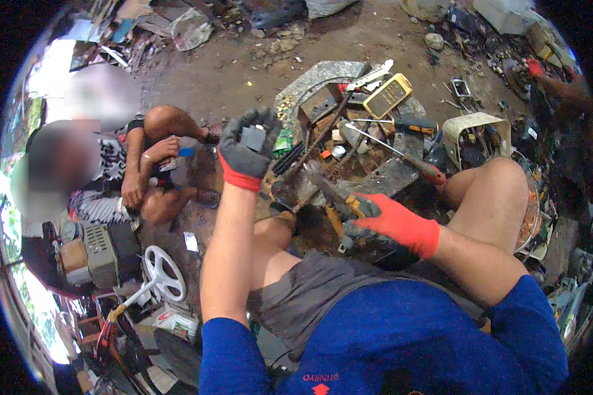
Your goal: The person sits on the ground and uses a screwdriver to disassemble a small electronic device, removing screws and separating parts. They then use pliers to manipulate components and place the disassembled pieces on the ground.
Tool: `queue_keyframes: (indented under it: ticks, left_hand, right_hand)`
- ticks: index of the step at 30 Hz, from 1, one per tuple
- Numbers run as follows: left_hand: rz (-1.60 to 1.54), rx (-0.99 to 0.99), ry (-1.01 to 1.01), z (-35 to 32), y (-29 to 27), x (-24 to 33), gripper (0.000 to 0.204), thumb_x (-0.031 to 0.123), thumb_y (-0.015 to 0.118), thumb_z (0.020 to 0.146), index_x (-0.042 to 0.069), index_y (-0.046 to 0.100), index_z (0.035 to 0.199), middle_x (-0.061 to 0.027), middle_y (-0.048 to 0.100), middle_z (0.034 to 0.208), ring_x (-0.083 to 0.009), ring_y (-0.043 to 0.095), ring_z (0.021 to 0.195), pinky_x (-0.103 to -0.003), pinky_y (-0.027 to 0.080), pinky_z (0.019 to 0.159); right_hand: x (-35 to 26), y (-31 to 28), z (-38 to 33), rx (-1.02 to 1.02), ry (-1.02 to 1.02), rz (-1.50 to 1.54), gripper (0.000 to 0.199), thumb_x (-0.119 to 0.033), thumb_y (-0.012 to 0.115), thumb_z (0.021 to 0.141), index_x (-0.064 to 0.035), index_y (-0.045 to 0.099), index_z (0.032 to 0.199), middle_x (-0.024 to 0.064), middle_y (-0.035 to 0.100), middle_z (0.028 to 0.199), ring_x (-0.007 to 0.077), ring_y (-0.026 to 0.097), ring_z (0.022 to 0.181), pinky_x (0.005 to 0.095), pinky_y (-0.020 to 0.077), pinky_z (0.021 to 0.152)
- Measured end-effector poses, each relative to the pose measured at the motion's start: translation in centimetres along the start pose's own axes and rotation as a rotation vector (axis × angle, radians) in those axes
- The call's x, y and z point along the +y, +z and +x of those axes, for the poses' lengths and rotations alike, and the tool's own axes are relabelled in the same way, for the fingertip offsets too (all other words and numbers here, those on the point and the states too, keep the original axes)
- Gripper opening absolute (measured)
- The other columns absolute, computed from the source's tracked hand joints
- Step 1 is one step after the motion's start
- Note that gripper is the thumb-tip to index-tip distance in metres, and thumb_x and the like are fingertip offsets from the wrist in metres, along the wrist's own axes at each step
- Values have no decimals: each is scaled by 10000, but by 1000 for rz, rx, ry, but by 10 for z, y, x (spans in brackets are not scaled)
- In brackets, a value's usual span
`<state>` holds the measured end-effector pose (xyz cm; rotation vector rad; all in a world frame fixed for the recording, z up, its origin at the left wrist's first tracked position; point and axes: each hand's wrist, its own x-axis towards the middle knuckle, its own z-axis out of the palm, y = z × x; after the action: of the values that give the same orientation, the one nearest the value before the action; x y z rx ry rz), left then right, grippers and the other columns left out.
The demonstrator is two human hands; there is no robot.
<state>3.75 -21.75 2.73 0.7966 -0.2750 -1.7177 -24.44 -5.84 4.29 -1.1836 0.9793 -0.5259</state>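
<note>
My left hand (247,158), in a grey-palmed glove with a red cuff, is raised with its palm up. Its fingers curl around a small grey block-shaped part (253,138). Lower and to the right, my right hand (395,222) wears a matching glove and grips a yellow-handled metal tool (331,189). The tool's metal end points up and left; its exact kind is unclear. Beyond the hands lies a grey stone-like work surface (326,71). On it are a yellow multimeter (387,96), a screwdriver with an orange and black handle (412,125) and a green circuit board (284,141).
Another screwdriver (423,168) leans near my right knee. Past it stands a cream plastic bin (478,128) holding scrap. Two people sit at the left; one's hand (161,150) is near a small blue item (186,152). A white wheel-shaped part (165,273) stands at the lower left.
</note>
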Motion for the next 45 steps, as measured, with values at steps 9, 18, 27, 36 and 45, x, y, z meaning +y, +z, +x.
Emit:
queue_keyframes:
  ticks: [9, 18, 27, 36, 45]
  left_hand:
    - [-142, -228, 24, -148, 21, -26, 378, 354, 474, 960, 40, 679, 916, -164, 677, 1050, -330, 612, 1062, -527, 443, 999]
    - [457, -50, 589, -150, -2, -31, 693, 646, 388, 926, 38, 514, 1235, -157, 603, 1121, -300, 629, 984, -388, 567, 753]
    - [319, -126, 429, -147, 23, -77, 693, 565, 366, 975, -1, 421, 1370, -136, 531, 1328, -248, 525, 1198, -375, 414, 1023]
    - [-121, -99, 148, -123, -18, -49, 573, 510, 493, 938, 8, 537, 1212, -136, 665, 1068, -310, 633, 992, -464, 482, 954]
    - [101, -84, 209, -125, -1, -49, 569, 482, 413, 981, -50, 542, 1135, -138, 657, 905, -303, 616, 862, -434, 497, 829]
  right_hand:
    - [15, 16, -8, -305, 62, 493, 497, -143, 665, 869, -39, 494, 1323, 59, 641, 1126, 124, 608, 984, 295, 503, 853]
    - [23, 35, 0, -333, -71, 298, 390, -200, 638, 900, -26, 558, 1239, 50, 646, 1112, 127, 618, 945, 297, 497, 861]
    - [21, 30, 22, -116, -117, 661, 424, -213, 597, 935, -52, 508, 1316, 76, 628, 1153, 148, 593, 1003, 321, 489, 886]
    - [3, 23, 16, -34, -154, -395, 696, -143, 585, 853, -162, 297, 1487, 205, 540, 1309, 309, 514, 1230, 378, 386, 1041]
    - [0, 17, 14, -154, -131, -335, 694, -180, 628, 863, -150, 312, 1480, 174, 564, 1292, 282, 542, 1194, 380, 408, 1009]
